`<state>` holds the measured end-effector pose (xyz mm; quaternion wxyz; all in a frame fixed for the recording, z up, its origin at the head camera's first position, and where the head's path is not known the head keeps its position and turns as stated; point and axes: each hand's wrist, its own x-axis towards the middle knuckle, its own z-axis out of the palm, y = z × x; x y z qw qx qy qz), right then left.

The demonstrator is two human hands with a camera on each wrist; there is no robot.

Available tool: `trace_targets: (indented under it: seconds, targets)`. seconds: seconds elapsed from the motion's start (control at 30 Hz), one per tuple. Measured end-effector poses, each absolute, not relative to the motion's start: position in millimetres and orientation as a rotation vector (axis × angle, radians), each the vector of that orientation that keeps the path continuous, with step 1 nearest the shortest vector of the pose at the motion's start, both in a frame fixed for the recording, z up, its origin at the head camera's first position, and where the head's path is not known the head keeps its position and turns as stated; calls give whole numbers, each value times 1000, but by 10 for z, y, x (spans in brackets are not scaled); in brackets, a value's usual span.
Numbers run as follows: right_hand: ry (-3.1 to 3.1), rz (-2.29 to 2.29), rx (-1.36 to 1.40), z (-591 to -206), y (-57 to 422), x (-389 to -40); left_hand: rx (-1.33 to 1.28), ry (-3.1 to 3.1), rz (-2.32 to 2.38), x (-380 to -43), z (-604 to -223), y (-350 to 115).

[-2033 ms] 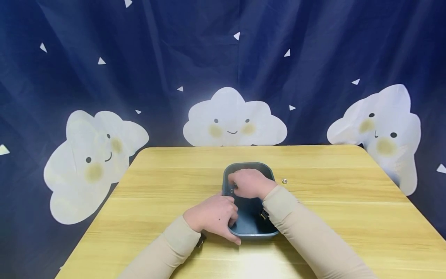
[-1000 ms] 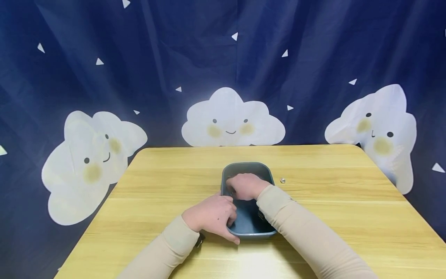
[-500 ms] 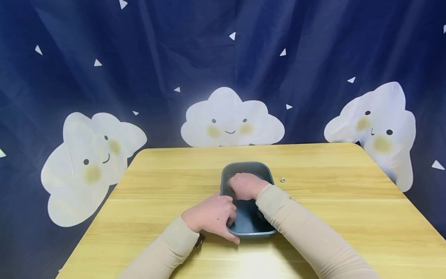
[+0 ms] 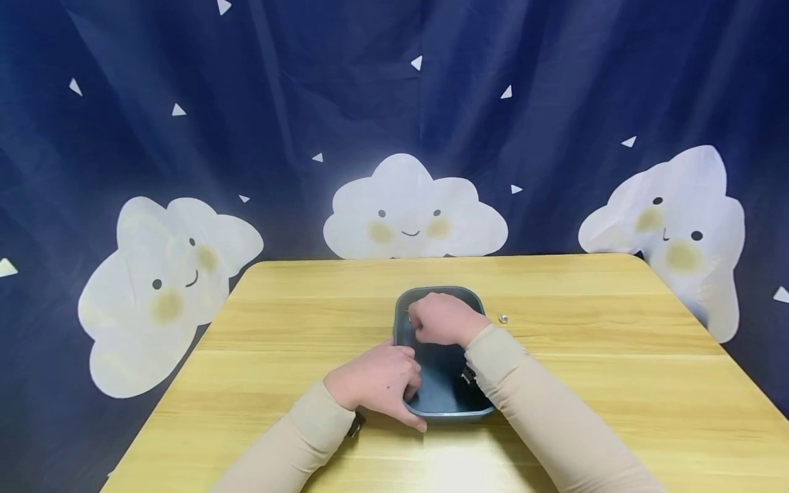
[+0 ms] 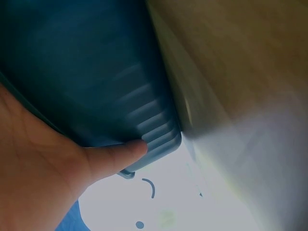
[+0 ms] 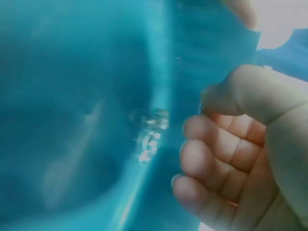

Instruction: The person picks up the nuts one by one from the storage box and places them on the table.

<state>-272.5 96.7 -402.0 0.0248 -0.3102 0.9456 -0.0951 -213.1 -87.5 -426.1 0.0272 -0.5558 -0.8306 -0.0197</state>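
A dark blue-green rectangular bin (image 4: 440,383) with rounded corners sits on the table. My left hand (image 4: 381,378) grips its left rim near the front corner, the thumb (image 5: 115,156) lying along the outer wall in the left wrist view. My right hand (image 4: 445,319) reaches into the far part of the bin. In the right wrist view its thumb and index finger pinch a small shiny silver piece (image 6: 201,108), mostly hidden by the fingertips. Beside those fingers, small glittering pieces (image 6: 150,144) lie at the bin's inner edge, blurred.
A small round silver piece (image 4: 503,319) lies on the wooden table (image 4: 585,329) just right of the bin. Behind the table's far edge hangs a dark blue curtain (image 4: 277,103) with smiling white clouds.
Over the last half second my right hand has lifted a little up and back from deeper in the bin. My left hand keeps its grip on the rim.
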Motion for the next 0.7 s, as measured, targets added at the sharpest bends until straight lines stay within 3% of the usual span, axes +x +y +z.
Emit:
trace_targets:
  seconds: [0.7]
  targets:
    - [3033,-499,-902,-3542,1423,-2674,-1731,-2542,-101,-2129,-4254,-894]
